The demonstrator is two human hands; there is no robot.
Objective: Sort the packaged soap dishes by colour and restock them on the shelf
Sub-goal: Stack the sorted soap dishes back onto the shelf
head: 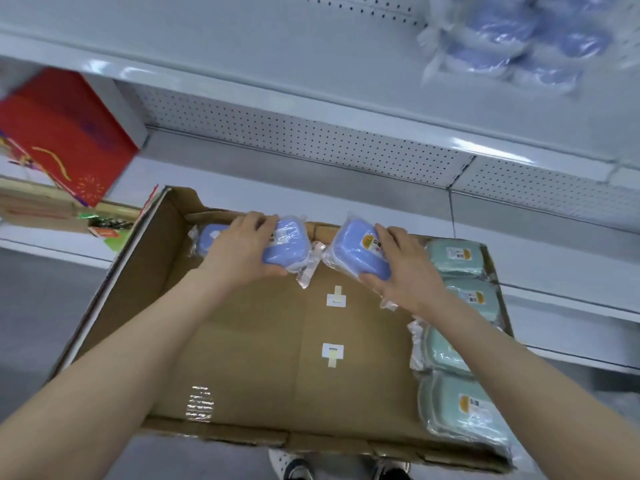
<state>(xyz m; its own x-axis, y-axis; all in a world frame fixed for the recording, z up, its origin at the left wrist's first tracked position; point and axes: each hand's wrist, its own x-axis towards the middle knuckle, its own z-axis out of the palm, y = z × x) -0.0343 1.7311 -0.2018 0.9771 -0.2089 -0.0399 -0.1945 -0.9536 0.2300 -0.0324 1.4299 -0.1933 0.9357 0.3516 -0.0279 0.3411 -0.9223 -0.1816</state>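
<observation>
Two blue soap dishes are up out of the cardboard box (263, 358), one per hand, and this is where it can go wrong! The left hand (239, 251) grips the left blue dish (289, 247) and the right hand (403, 271) grips the right blue dish (358, 252), both through glossy plastic wrap. That film looks slick. With a single hand on each pack, a slide out of the grasp on the way up is the obvious danger. Loose wrap tails hang off both packs and nearly meet in the middle, so they could snag on each other or on the box wall.

Up top, the blue pile (512, 39) on the upper shelf (277, 57) is blurred but looks heaped rather than squared. Push two more against it carelessly and the lot could tumble. The green dishes (453, 259) lie in a row along the box's right side, close under the right forearm, so a low elbow could drag them. One more blue dish (207, 235) sits in the far left corner, half hidden behind the left hand.

Now the pose: both forearms reach forward from the bottom corners and converge over the middle of the box. Each hand is curled round its pack, fingers (263, 221) over the far edge and thumb under the near one. The packs tilt towards each other, held clear above the box floor.
</observation>
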